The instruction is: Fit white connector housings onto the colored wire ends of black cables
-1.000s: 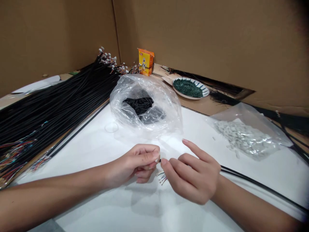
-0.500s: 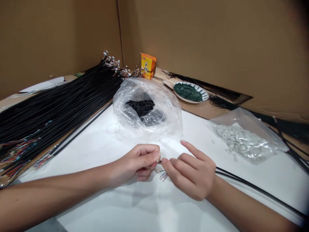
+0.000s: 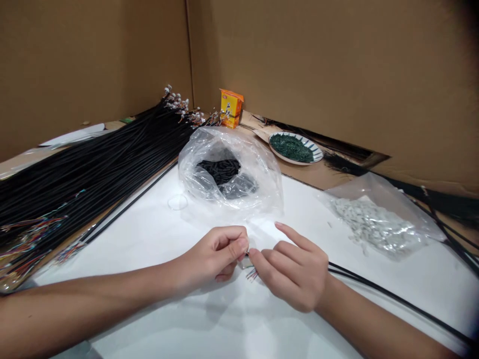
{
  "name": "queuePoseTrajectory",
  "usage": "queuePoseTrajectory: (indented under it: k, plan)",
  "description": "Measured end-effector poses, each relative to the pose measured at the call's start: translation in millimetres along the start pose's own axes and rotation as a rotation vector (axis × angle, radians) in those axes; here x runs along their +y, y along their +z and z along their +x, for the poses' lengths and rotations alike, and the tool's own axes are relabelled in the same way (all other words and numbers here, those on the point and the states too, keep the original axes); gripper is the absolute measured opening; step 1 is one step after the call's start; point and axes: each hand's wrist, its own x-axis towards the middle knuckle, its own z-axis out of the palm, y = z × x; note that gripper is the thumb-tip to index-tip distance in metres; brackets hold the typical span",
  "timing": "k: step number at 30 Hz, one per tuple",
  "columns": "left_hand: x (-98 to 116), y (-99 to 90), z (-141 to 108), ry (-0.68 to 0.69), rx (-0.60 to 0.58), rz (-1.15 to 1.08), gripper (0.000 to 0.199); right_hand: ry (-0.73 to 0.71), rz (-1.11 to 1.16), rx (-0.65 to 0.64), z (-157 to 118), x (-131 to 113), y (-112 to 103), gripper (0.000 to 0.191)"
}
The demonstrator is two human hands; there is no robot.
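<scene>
Your left hand (image 3: 213, 257) was closed in a tight pinch, thumb pressed over curled fingers, on something too small to make out at the cable's tip. Your right hand (image 3: 294, 274) gripped the black cable (image 3: 389, 294) with thumb and middle fingers, index lifted clear. The cable's end sat between your hands, above the white table top (image 3: 149, 299), its fine coloured wires (image 3: 252, 274) splayed below. Those strands were the weak spot: a sharp tug or uneven pinch could have bent or snapped one. A slip of your left fingers could have dropped whatever they held onto the white surface, where it would barely show, or towards the bag of small white parts (image 3: 374, 224)
</scene>
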Motion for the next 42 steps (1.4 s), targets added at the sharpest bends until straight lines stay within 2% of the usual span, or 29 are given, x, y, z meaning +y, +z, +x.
queuePoseTrajectory:
  k: [8,15,38,42]
  plan:
    - [-1.9,-0.8,-0.3,0.027,0.013,0.065,0.035,0.059,0.054,-0.067,-3.4,-0.7,2.6,0.012]
    - [-4.9,-1.5,1.2,0.056,-0.003,0.049,0.035,0.105,0.091,-0.063,-0.9,-0.5,4.5,0.013]
    - [-10.8,-6.0,1.5,0.106,0.024,0.192,0.038,0.153,0.191,-0.110,0.3,-2.3,4.8,0.019]
    - [-9.3,-7.1,2.2,0.090,0.029,0.158,0.037,0.219,0.252,-0.157,-0.7,0.2,5.8,0.017]
